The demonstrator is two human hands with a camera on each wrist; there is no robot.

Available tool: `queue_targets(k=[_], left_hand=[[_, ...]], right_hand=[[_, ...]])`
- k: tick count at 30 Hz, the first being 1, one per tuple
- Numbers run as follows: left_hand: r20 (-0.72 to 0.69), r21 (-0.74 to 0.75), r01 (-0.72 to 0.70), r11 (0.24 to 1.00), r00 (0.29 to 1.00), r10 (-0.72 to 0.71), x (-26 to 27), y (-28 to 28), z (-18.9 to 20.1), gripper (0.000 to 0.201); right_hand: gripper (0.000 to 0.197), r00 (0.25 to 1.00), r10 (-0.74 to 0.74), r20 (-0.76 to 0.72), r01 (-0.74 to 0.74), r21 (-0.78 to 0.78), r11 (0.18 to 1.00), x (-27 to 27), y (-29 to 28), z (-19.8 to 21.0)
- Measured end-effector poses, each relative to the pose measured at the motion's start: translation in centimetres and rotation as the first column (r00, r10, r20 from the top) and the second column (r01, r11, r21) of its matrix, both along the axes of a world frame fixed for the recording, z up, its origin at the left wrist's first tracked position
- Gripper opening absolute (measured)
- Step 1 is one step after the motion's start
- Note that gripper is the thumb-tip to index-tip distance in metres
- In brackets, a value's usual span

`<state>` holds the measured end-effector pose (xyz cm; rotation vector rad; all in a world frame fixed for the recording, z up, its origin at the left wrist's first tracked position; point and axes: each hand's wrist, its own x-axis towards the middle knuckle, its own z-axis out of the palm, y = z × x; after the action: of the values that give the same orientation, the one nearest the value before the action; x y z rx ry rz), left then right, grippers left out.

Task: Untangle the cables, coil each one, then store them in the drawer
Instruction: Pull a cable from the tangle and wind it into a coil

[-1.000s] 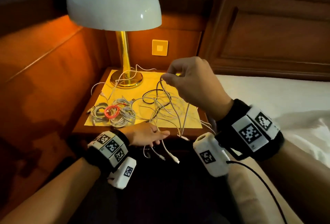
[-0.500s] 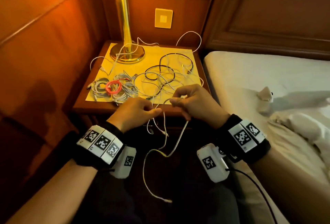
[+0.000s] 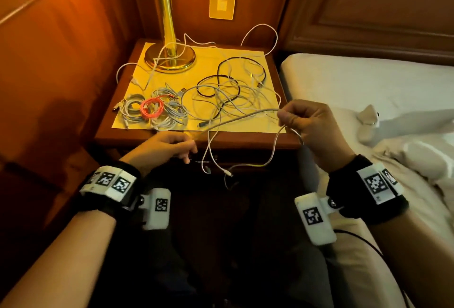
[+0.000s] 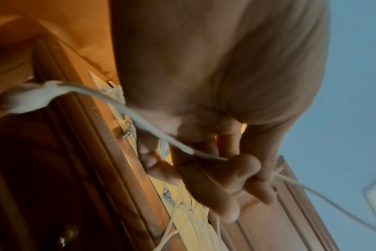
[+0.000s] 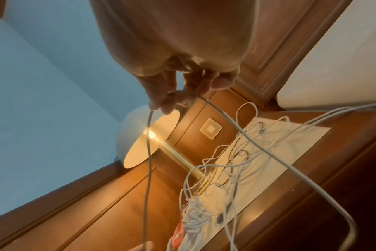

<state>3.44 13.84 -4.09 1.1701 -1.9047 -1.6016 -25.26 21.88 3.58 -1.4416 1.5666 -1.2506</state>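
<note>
Both hands hold one white cable [image 3: 242, 117] stretched across the near edge of the bench [image 3: 245, 139]: the left hand [image 3: 163, 149], at the near left, has its fingers [image 4: 215, 173] curled and pinched on the cable, and the right hand [image 3: 312, 127], raised at the near right, pinches it between thumb and fingers [image 5: 161, 95], the slack hanging in loops in front of the bench. On the yellow mat [image 3: 248, 127] lie loose tangled cables [image 3: 228, 91], white and black, at centre and right. Coiled cables [image 3: 152, 110], one of them red, lie at the near left, with the lamp base [image 3: 169, 58] at the far left and the bed [image 3: 368, 81] to the right.
</note>
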Motion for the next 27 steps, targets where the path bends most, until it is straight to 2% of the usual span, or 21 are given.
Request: queue_targets(k=[1, 4, 7, 10, 12, 14, 18, 20, 22, 24, 27], left_hand=[[-0.062, 0.049, -0.036, 0.998, 0.997, 0.039, 0.6, -0.1, -0.1, 0.021], [-0.164, 0.139, -0.165, 0.976, 0.969, 0.187, 1.6, -0.6, 0.0, 0.04], [-0.25, 0.201, -0.284, 0.937, 0.91, 0.33, 1.9, -1.0, 0.5, 0.033], [-0.344, 0.289, -0.309, 0.906, 0.85, 0.399, 2.1, -1.0, 1.3, 0.034], [-0.412, 0.379, -0.313, 0.871, 0.786, 0.462, 2.3, -1.0, 1.8, 0.036], [-0.488, 0.474, -0.306, 0.826, 0.689, 0.535, 2.6, -1.0, 2.3, 0.037], [-0.6, 0.501, -0.29, 0.815, 0.562, 0.569, 2.1, -0.5, 3.2, 0.035], [-0.649, 0.491, -0.276, 0.826, 0.517, 0.558, 1.1, 0.0, 3.9, 0.033], [-0.684, 0.462, -0.287, 0.839, 0.487, 0.543, -0.2, 0.5, 4.8, 0.032], [-0.686, 0.412, -0.341, 0.845, 0.494, 0.534, -1.6, 0.8, 5.8, 0.032], [-0.652, 0.291, -0.448, 0.846, 0.554, 0.518, -3.6, 1.2, 6.8, 0.034]], right_hand=[[0.021, 0.999, -0.039, 0.006, 0.039, -0.006, 0.999, -0.6, -0.1, -0.2], [0.022, 0.986, -0.142, 0.088, 0.142, 0.01, 0.99, -1.4, -0.5, -1.1], [0.025, 0.958, -0.241, 0.157, 0.24, 0.028, 0.97, -1.6, -1.1, -2.0], [0.025, 0.939, -0.281, 0.198, 0.279, 0.038, 0.959, -1.9, -1.4, -2.8], [0.023, 0.921, -0.315, 0.231, 0.313, 0.046, 0.949, -2.2, -1.4, -3.3], [0.019, 0.891, -0.368, 0.265, 0.362, 0.071, 0.929, -2.7, -1.3, -3.9], [0.018, 0.852, -0.474, 0.222, 0.449, 0.155, 0.88, -2.9, -0.9, -5.7], [0.018, 0.867, -0.491, 0.083, 0.471, 0.187, 0.862, -2.3, -0.7, -6.4], [0.014, 0.905, -0.392, -0.166, 0.42, 0.197, 0.886, -1.4, -0.4, -6.8], [0.011, 0.916, -0.177, -0.361, 0.282, 0.262, 0.923, 0.0, 0.0, -6.8], [0.008, 0.903, 0.137, -0.408, 0.045, 0.405, 0.913, 2.1, 0.5, -6.5]])
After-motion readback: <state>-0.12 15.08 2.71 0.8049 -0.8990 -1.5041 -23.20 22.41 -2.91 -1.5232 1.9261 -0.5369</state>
